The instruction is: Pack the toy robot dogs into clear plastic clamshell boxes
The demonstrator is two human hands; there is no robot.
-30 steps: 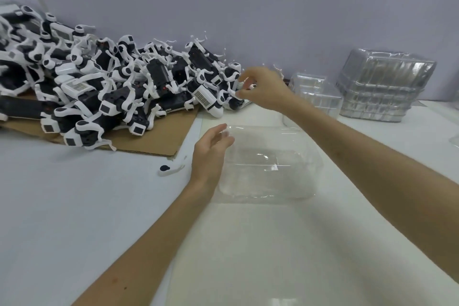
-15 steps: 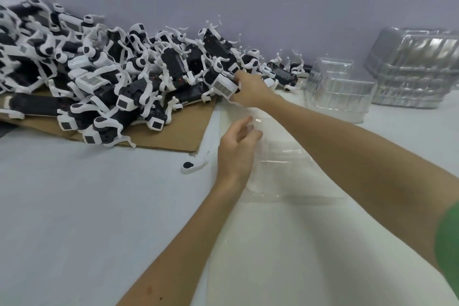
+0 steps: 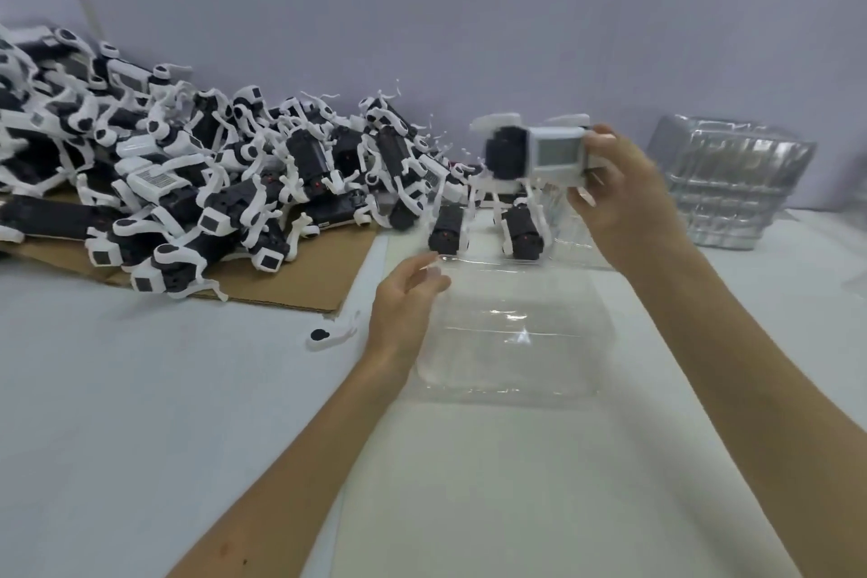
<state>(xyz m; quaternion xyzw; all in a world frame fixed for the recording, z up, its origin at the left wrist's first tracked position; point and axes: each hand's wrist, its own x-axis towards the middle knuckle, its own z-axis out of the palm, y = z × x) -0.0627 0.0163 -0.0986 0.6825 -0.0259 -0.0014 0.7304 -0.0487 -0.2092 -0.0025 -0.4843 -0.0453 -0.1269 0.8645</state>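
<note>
My right hand [image 3: 624,197] grips a black-and-white toy robot dog [image 3: 525,164] by its white body, held in the air above the far edge of a clear plastic clamshell box [image 3: 511,333]. The dog's legs dangle toward the box. My left hand [image 3: 403,310] holds the box's left rim, fingers loosely curled over the edge. The box lies open on the white table and holds nothing. A big heap of toy robot dogs [image 3: 187,183] lies at the left.
The heap sits on a brown cardboard sheet [image 3: 300,282]. A loose white leg part [image 3: 330,336] lies left of my left hand. A stack of clear clamshell boxes [image 3: 732,183] stands at the far right by the wall.
My right hand pulled one dog out of the heap's right end and lifted it rightward above the box. My left hand stayed at the box's left rim.
</note>
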